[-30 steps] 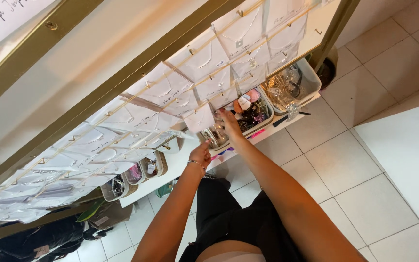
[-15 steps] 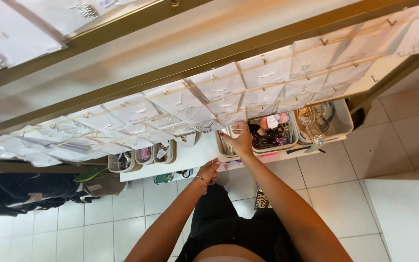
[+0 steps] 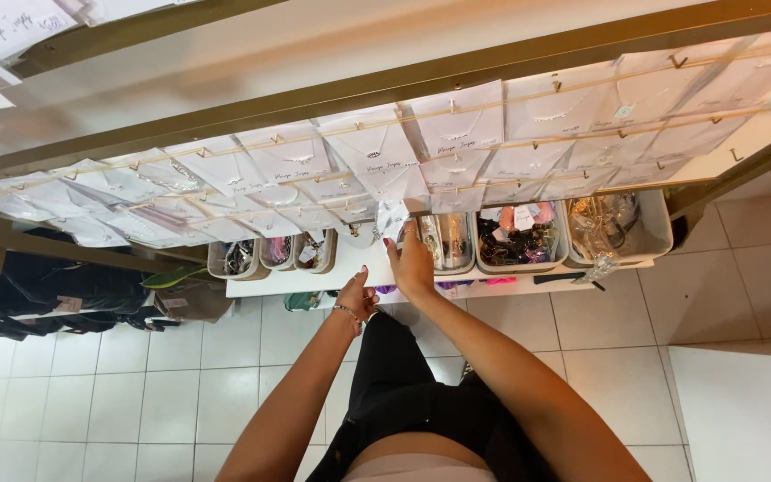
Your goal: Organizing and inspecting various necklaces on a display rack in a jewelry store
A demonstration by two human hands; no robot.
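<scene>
While the right hand [image 3: 414, 266] reaches up to a white card [image 3: 392, 217] hanging low on the rack [image 3: 457, 71], its fingertips are hidden behind the card, so the grip cannot be told; the left hand [image 3: 356, 299] hangs loosely curled, holding nothing, below the white shelf [image 3: 314, 281] of tubs [image 3: 519, 241], whose contents are a blur

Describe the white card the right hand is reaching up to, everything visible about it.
The white card is a small, flat jewellery card, seemingly of paper or thin board, hanging at the lower edge of the rows of similar cards on the display rack. It tilts slightly out of line with its neighbours. The right hand reaches it from below, fingertips at its bottom edge. Whatever it carries is too small to tell.
</scene>
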